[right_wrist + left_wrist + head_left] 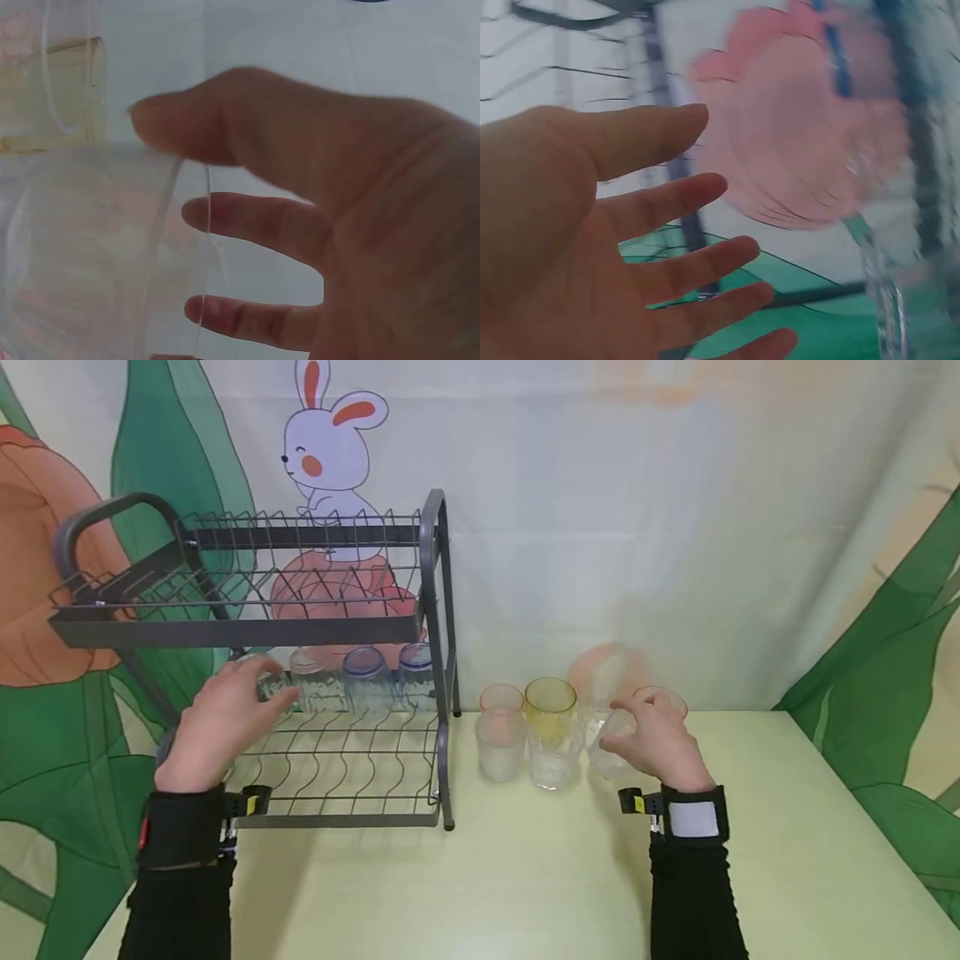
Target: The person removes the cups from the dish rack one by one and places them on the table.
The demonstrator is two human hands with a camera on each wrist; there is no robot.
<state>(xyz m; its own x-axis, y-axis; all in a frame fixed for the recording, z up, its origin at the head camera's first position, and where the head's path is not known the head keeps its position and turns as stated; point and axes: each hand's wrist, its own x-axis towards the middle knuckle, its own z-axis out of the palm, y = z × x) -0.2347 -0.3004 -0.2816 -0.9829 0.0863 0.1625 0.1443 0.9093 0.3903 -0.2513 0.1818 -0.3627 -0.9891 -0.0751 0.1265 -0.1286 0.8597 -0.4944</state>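
My left hand (225, 718) is at the left end of the rack's lower shelf, beside upside-down glasses, one clear (318, 681). In the left wrist view, the hand (667, 247) has spread fingers with nothing between them; a clear glass (892, 307) is at the right. My right hand (660, 739) grips a tilted clear glass (611, 752) near the wall. In the right wrist view, the right hand (300, 217) has its thumb at the near side of the clear glass (90, 247) and fingertips visible through its rim.
A dark two-tier rack (240, 631) stands left. Blue glasses (367, 685) are on its lower shelf. Right of it stand a yellow-rimmed glass (551, 697), a pink-rimmed glass (501, 700) and several clear ones. A printed curtain (525, 585) hangs behind the table (525, 877).
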